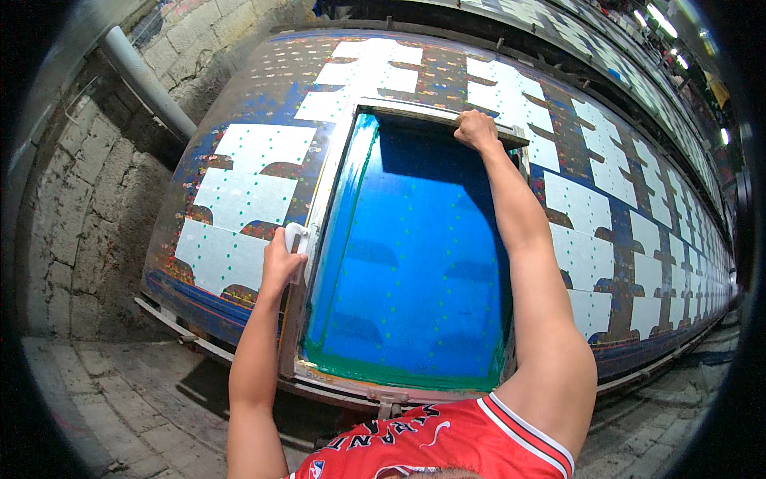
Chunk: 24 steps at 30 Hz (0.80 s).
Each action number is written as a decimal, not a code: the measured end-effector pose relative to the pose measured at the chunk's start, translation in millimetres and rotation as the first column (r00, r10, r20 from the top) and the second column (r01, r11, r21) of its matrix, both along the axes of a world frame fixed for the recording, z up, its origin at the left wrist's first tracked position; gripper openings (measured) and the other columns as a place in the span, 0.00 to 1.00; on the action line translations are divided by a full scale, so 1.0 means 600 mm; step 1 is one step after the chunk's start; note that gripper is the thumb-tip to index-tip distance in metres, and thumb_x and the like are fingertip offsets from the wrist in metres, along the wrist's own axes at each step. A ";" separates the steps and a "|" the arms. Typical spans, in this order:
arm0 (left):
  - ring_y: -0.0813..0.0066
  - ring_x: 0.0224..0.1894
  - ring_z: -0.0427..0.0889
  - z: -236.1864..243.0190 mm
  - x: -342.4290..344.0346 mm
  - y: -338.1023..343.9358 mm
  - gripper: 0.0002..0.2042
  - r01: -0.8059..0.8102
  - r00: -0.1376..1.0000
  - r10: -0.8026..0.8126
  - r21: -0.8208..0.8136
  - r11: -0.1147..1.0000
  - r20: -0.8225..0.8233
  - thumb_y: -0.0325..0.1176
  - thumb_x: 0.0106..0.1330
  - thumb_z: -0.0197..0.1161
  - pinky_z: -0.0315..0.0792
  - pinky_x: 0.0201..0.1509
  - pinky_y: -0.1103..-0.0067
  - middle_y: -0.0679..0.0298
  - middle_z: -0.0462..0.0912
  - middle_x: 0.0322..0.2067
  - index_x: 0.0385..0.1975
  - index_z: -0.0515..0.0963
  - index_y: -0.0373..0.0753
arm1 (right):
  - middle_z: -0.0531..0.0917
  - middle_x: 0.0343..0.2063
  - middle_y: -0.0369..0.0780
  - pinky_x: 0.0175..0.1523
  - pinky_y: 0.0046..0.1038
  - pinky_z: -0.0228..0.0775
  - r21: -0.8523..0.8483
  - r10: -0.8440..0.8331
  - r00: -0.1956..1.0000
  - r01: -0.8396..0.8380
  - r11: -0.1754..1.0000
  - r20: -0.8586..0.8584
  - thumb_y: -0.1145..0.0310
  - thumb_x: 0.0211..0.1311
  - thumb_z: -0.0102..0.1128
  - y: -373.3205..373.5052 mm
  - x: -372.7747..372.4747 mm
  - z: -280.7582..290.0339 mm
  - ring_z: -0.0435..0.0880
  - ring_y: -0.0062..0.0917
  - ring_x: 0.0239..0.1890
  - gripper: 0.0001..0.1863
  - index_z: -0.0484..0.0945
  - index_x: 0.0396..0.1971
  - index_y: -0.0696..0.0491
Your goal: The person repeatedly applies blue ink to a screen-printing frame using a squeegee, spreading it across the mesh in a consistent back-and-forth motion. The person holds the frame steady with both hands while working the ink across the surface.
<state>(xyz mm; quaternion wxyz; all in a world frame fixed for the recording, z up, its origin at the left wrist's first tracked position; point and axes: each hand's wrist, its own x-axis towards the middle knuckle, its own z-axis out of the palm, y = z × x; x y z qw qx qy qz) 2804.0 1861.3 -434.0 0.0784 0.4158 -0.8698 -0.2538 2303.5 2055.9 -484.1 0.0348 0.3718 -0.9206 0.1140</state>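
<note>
Over white sheets [243, 191], the blue printing screen [415, 239] was grasped by a side handle [293, 231] in the left hand [279, 262]; the far bar [512, 140], clenched by the right hand [477, 130], was best kept level.

A grey block wall [100, 168] at left; paved floor [104, 399] below; tube lights [661, 21] upper right.

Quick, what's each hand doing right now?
Left hand: closed on the white handle at the left side of the screen frame.
Right hand: closed on the bar at its far end.
</note>
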 end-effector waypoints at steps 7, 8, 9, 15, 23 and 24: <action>0.40 0.44 0.85 -0.002 0.000 -0.001 0.26 -0.002 1.000 0.002 0.002 1.000 -0.002 0.31 0.46 0.77 0.77 0.46 0.58 0.41 0.85 0.37 0.42 0.70 0.34 | 0.87 0.26 0.45 0.39 0.44 0.83 -0.024 0.006 1.000 -0.006 1.000 -0.002 0.67 0.39 0.58 0.061 0.111 -0.002 0.88 0.45 0.31 0.10 0.87 0.22 0.42; 0.40 0.44 0.85 -0.002 0.000 -0.002 0.25 -0.006 1.000 0.006 -0.002 1.000 0.007 0.30 0.46 0.77 0.77 0.46 0.58 0.41 0.85 0.37 0.42 0.70 0.34 | 0.87 0.25 0.45 0.39 0.44 0.82 -0.040 0.010 1.000 -0.010 0.999 0.013 0.67 0.38 0.58 0.077 0.138 -0.003 0.88 0.45 0.31 0.10 0.87 0.22 0.42; 0.41 0.44 0.86 -0.003 0.002 -0.002 0.26 -0.001 1.000 0.002 0.033 0.999 -0.020 0.30 0.46 0.77 0.78 0.47 0.58 0.41 0.85 0.38 0.43 0.70 0.33 | 0.87 0.25 0.45 0.38 0.43 0.82 -0.034 0.019 1.000 -0.018 0.999 0.018 0.68 0.39 0.58 0.094 0.167 -0.003 0.88 0.44 0.31 0.10 0.87 0.22 0.42; 0.41 0.46 0.85 -0.012 0.001 -0.012 0.26 0.014 1.000 -0.014 0.005 1.000 -0.007 0.28 0.46 0.76 0.78 0.49 0.59 0.40 0.85 0.41 0.46 0.72 0.31 | 0.87 0.28 0.41 0.37 0.42 0.81 -0.055 0.068 0.997 -0.066 0.996 0.027 0.67 0.40 0.60 0.190 0.374 0.001 0.88 0.41 0.31 0.08 0.86 0.23 0.44; 0.39 0.46 0.85 -0.022 0.005 -0.022 0.25 0.076 0.997 -0.076 -0.021 0.997 -0.022 0.28 0.46 0.74 0.77 0.51 0.58 0.38 0.84 0.42 0.45 0.73 0.29 | 0.85 0.29 0.38 0.36 0.40 0.80 -0.052 0.079 0.993 -0.074 0.996 0.087 0.68 0.45 0.61 0.324 0.685 0.035 0.88 0.35 0.33 0.08 0.85 0.27 0.47; 0.39 0.47 0.85 -0.022 0.005 -0.023 0.25 0.072 0.997 -0.072 -0.024 0.997 -0.003 0.28 0.46 0.74 0.77 0.51 0.58 0.38 0.84 0.42 0.45 0.73 0.28 | 0.85 0.28 0.37 0.36 0.39 0.79 -0.056 0.080 0.993 -0.075 0.996 0.085 0.69 0.44 0.61 0.339 0.718 0.040 0.87 0.35 0.32 0.08 0.85 0.27 0.47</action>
